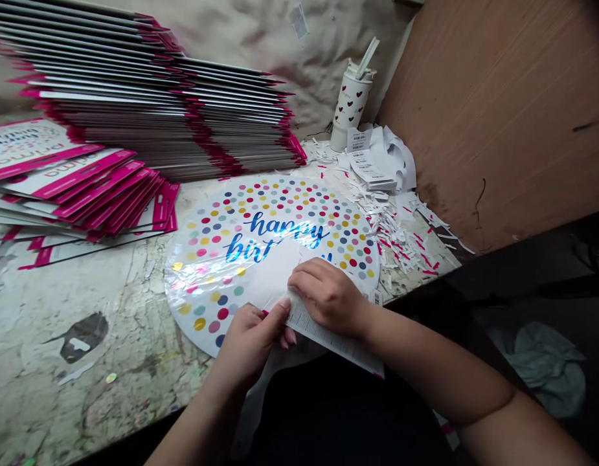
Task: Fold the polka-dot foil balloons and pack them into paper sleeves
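1. The foil balloon (274, 226), printed "happy birthday" among coloured dots, lies flat on the worktable (85, 395) directly ahead of both hands, with its near edge running under them.
2. A printed white paper sheet (328, 340) lies across that near edge, passing under my right hand and jutting out toward me beyond it.
3. My left hand (250, 343) is almost closed, pinching the sheet's left end between thumb and fingers. A sliver of magenta shows at the fingertips.
4. My right hand (328, 298) sits palm down, fingers curled over the sheet. From here I can't tell whether it grips or only presses.
5. As I judge it, the pinch works best kept right at the sheet's edge, with the right hand pressing evenly so the thin foil doesn't crease.
6. Left of my left hand, magenta-edged cards (95, 194) lie fanned out, with a taller stack of cards (173, 123) behind them.
7. Beyond my right hand are white paper scraps (391, 233), barcode labels (367, 162) and a heart-patterned cup with a straw (350, 103).
8. Farther right of that hand stands a wooden panel (493, 116).
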Demonstrator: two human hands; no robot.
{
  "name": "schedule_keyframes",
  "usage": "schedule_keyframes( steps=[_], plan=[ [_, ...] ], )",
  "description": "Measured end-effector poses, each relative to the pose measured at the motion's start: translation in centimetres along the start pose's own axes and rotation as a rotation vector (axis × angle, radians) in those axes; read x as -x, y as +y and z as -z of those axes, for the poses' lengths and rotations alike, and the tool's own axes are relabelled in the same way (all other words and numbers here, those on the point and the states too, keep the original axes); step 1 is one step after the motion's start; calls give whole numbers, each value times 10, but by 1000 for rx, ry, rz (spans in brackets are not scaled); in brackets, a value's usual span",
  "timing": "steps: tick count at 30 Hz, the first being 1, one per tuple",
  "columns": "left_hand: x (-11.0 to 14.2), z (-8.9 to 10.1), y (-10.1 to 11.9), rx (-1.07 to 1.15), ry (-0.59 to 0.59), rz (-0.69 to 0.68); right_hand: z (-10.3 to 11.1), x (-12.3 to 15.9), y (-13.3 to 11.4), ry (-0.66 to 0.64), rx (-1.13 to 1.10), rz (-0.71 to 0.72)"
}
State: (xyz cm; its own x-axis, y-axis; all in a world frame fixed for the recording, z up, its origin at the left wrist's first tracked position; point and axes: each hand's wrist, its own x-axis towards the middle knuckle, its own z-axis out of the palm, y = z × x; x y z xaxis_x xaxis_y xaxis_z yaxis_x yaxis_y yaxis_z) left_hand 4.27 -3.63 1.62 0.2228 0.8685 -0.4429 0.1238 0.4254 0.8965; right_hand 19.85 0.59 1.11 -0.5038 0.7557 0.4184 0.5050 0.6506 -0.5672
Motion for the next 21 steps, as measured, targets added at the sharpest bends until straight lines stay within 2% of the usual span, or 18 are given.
schedule_keyframes(
  steps=[2,4,5,6,7,8,9,10,11,12,14,16,18,20,21],
  plan=[
    [0,0,-1,8,1,5,4,0,4,99,-165,-110],
    [-1,5,-3,20,24,16,26,7,12,200,-454,-250],
    [-2,9,-4,28,51,25,44,14,17,195,-585,-310],
    [-2,14,-6,47,85,32,63,25,21,133,-673,-355],
    [-3,18,-7,75,120,37,84,37,26,5,-679,-402],
    [-4,23,-8,110,151,38,103,51,30,-272,-615,-463],
    [-5,25,-8,153,175,35,118,65,32,-536,-473,-545],
    [-6,26,-8,201,193,34,129,77,33,-637,-247,-641],
    [-7,24,-8,252,220,33,133,87,31,-662,-14,-699],
    [-8,19,-7,294,249,34,131,93,27,-603,182,-707],
    [-6,4,-5,358,292,20,111,91,14,-388,379,-554],
    [-1,-10,-2,354,254,-14,77,76,-1,-237,366,-282],
    [6,-15,0,235,165,-92,45,53,-11,-122,362,-79],
    [12,-4,5,-33,223,-312,25,31,-15,19,296,60],
    [15,6,8,-221,316,-479,22,22,-15,70,219,120]
  ],
)
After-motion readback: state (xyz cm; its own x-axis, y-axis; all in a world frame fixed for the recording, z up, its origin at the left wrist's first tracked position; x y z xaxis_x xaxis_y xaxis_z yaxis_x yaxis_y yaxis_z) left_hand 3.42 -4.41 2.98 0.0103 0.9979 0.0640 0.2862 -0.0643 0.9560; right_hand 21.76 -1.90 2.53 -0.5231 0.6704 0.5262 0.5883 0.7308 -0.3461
